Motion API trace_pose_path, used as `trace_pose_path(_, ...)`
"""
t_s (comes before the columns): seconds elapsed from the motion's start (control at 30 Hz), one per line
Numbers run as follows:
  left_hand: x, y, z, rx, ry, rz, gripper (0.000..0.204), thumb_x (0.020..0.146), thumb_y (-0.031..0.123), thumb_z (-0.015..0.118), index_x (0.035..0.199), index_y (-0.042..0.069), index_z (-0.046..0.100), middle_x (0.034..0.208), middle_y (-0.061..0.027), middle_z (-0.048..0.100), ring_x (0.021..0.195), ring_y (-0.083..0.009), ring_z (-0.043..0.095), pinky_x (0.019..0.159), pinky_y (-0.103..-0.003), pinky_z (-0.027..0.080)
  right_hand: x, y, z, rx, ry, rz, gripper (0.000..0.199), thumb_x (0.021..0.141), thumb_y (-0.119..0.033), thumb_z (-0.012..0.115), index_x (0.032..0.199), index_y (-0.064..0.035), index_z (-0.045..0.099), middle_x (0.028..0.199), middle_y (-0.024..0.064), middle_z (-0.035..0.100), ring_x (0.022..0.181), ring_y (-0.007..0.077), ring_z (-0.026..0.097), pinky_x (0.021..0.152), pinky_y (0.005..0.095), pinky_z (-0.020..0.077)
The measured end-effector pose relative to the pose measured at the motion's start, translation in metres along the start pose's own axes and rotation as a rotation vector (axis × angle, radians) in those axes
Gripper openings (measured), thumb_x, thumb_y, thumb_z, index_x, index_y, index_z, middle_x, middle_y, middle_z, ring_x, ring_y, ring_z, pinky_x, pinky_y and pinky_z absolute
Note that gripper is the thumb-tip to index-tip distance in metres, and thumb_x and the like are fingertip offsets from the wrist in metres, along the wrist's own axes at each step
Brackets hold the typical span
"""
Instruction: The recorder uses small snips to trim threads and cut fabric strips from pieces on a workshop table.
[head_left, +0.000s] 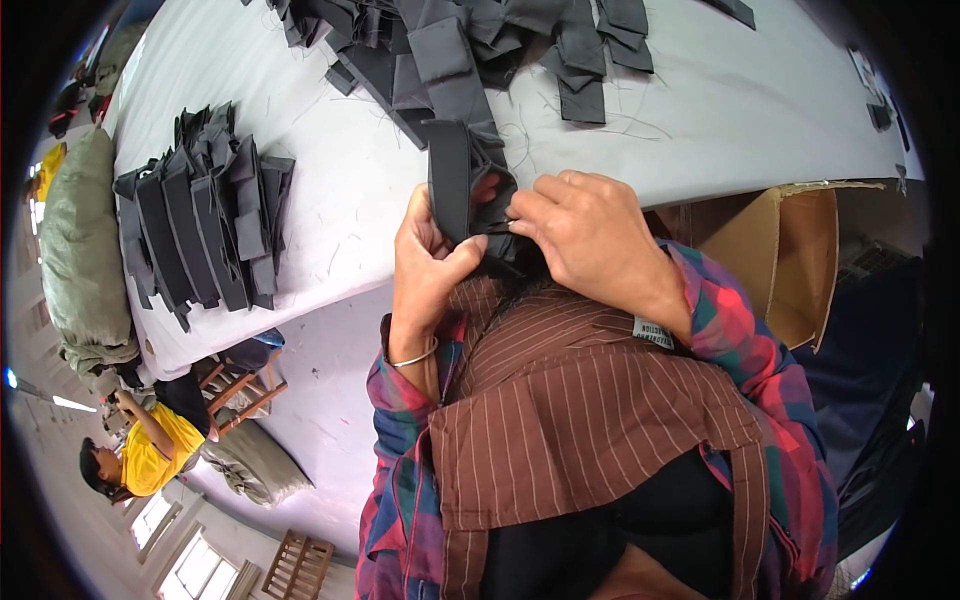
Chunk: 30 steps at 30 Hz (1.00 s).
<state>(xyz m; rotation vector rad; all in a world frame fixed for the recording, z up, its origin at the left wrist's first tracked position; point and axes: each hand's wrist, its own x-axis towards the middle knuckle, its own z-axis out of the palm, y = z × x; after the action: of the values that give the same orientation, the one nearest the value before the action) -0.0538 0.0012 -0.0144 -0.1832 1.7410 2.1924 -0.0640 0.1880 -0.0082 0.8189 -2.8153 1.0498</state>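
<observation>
Bulging along the far left, a stuffed green sack (88, 240) is lying beside the edge of the white table (340, 200). Below it, a co-worker in a yellow shirt (165, 450) is showing sideways in the bent view, with a wooden chair (245, 390) standing just beside the dark-clad legs. On the table's left part, a row of dark fabric strips (205, 225) is standing packed close together, the strips leaning on one another.

Farther right, the left hand (430, 260), with a pale bracelet (418, 357) circling its wrist, is gripping a dark fabric piece (450, 180); its thumb is pressing on the near side while other fingers are curling behind. The piece is being held up at the table's near edge, in front of a brown striped apron (590, 430). Beyond it, a loose pile of dark pieces (440, 60) is spreading over the table, loose threads lying around.

Right of the piece, the right hand (595, 235) is bringing thumb and forefinger together, pinching a thin dark bit (497, 228) at the piece; whether that is thread, cloth or a tool, I cannot tell. At the right, an open cardboard box (770, 250) is standing by the table's near edge.
</observation>
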Motion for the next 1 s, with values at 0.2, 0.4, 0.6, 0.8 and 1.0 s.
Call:
trace_pose_path(0.2, -0.002, 0.001, 0.000, 0.031, 0.020, -0.012, 0.048, 0.073, -0.007, 0.058, 0.119, -0.003, 0.047, 0.111, -0.0080, 0.058, 0.097, -0.0100, 0.057, 0.085, -0.024, 0.047, 0.001, -0.009, 0.008, -0.156, 0.041, -0.039, 0.007, 0.070, -0.006, 0.059, 0.077, -0.0041, 0.060, 0.069, 0.0094, 0.058, 0.067, 0.0258, 0.060, 0.059, 0.0383, 0.0476)
trace_pose_path(0.4, -0.003, -0.002, 0.000, 0.043, 0.031, -0.006, 0.045, 0.074, -0.005, 0.063, 0.116, -0.001, 0.048, 0.108, -0.0054, 0.057, 0.094, -0.0080, 0.056, 0.080, -0.022, 0.047, 0.001, -0.012, 0.010, -0.156, 0.030, -0.002, 0.008, 0.070, -0.006, 0.060, 0.077, -0.0032, 0.059, 0.069, 0.0092, 0.058, 0.067, 0.0252, 0.060, 0.058, 0.0378, 0.0467)
trace_pose_path(0.6, -0.003, -0.002, -0.001, 0.032, 0.034, -0.016, 0.045, 0.074, -0.005, 0.063, 0.116, -0.001, 0.047, 0.107, -0.0051, 0.058, 0.092, -0.0068, 0.056, 0.078, -0.021, 0.047, 0.001, -0.013, 0.015, -0.155, 0.049, 0.002, 0.009, 0.070, -0.007, 0.061, 0.077, -0.0040, 0.059, 0.070, 0.0083, 0.057, 0.067, 0.0239, 0.060, 0.059, 0.0368, 0.0464)
trace_pose_path(0.8, -0.002, 0.000, 0.000, 0.023, 0.034, -0.024, 0.045, 0.074, -0.005, 0.064, 0.116, -0.001, 0.048, 0.106, -0.0051, 0.058, 0.092, -0.0067, 0.056, 0.079, -0.021, 0.047, 0.001, -0.012, 0.020, -0.176, 0.058, -0.003, 0.009, 0.070, -0.007, 0.061, 0.078, -0.0049, 0.058, 0.070, 0.0072, 0.057, 0.067, 0.0224, 0.060, 0.058, 0.0357, 0.0461)
trace_pose_path(1.0, -0.003, -0.001, 0.000, 0.044, 0.037, -0.024, 0.046, 0.074, -0.004, 0.064, 0.116, 0.000, 0.047, 0.106, -0.0045, 0.057, 0.093, -0.0066, 0.056, 0.081, -0.021, 0.047, 0.003, -0.011, 0.025, -0.142, 0.060, 0.016, 0.011, 0.077, -0.012, 0.066, 0.081, -0.0052, 0.059, 0.070, 0.0069, 0.055, 0.065, 0.0245, 0.057, 0.058, 0.0367, 0.0452)
